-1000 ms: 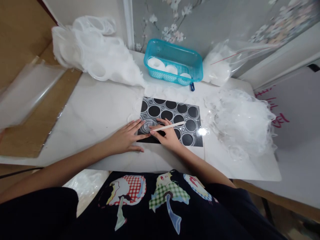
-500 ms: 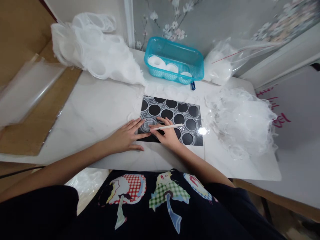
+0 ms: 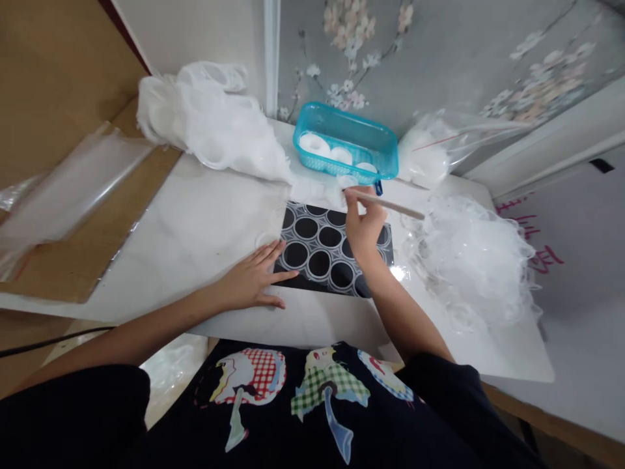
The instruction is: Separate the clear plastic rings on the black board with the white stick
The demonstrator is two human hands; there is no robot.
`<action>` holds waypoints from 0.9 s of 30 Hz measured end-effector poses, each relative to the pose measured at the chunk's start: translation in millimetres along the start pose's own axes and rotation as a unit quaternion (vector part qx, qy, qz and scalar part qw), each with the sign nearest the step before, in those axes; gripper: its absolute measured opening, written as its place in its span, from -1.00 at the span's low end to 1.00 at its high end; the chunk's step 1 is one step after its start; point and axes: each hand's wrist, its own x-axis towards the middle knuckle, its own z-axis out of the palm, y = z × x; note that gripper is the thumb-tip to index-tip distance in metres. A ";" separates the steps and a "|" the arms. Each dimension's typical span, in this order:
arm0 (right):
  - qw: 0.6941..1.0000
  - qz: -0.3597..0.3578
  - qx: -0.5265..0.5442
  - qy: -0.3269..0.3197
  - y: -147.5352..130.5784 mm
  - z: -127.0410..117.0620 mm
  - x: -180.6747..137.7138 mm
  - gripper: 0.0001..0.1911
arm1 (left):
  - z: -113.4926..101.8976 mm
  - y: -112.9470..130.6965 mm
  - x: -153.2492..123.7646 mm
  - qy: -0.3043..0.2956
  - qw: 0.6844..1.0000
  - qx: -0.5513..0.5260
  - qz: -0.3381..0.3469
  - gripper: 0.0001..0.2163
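My left hand (image 3: 251,279) lies flat with its fingers spread, the fingertips on the left edge of a black sheet (image 3: 319,264) printed with rows of pale rings. Over the sheet's far right part, my right hand (image 3: 365,225) is closed on a slim, light-coloured stick (image 3: 395,207) that points out to the right. Just beyond its fingertips is a small whitish, see-through piece (image 3: 347,183), near the basket's front. I cannot tell whether the fingers touch that piece. Part of the sheet is hidden under my right hand and forearm.
A blue basket (image 3: 349,117) with several white rolls stands at the back. White ring-shaped pieces (image 3: 219,124) are heaped at the left, clear ones (image 3: 481,244) at the right. Behind them sits a clear bag (image 3: 426,156). Cardboard (image 3: 58,273) covers the left side.
My right hand has lifted off the left part of the sheet and moved away from me and right, towards the basket, stick still in it. The clear piece on the left ring is gone. My left hand stays.
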 end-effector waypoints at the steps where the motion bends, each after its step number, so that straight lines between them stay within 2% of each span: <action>1: 0.999 -0.022 0.032 -0.026 -3.6 4.7 -1.1 -0.76 | 0.0 1.9 -1.2 0.004 1.000 0.009 0.007 -0.33; 3: 0.983 -0.083 0.098 -0.129 -12.5 18.0 -10.9 -0.79 | 1.1 7.0 -3.5 0.006 0.999 0.032 0.020 -0.30; 6: 0.929 -0.123 0.206 -0.281 -20.3 40.8 -28.0 -0.81 | 4.7 16.0 -4.8 -0.006 0.998 0.060 0.024 -0.27; 9: 0.879 -0.124 0.287 -0.359 -18.1 55.4 -33.6 -0.85 | 8.2 22.1 -4.5 -0.022 0.997 0.066 0.012 -0.26; 11: 0.864 -0.120 0.302 -0.385 -14.6 58.1 -32.2 -0.87 | 9.8 23.9 -4.2 -0.023 0.998 0.060 0.003 -0.27; 16: 0.854 -0.125 0.280 -0.422 -12.6 52.4 -28.0 -0.90 | 9.8 27.5 -3.3 -0.025 0.998 0.049 -0.005 -0.27; 22: 0.854 -0.148 0.236 -0.439 -15.5 50.1 -27.8 -0.92 | 7.1 32.4 -1.3 -0.038 0.998 0.045 -0.011 -0.28; 27: 0.861 -0.158 0.226 -0.428 -14.7 50.4 -29.6 -0.91 | 5.4 33.6 0.5 -0.034 0.998 0.048 -0.011 -0.25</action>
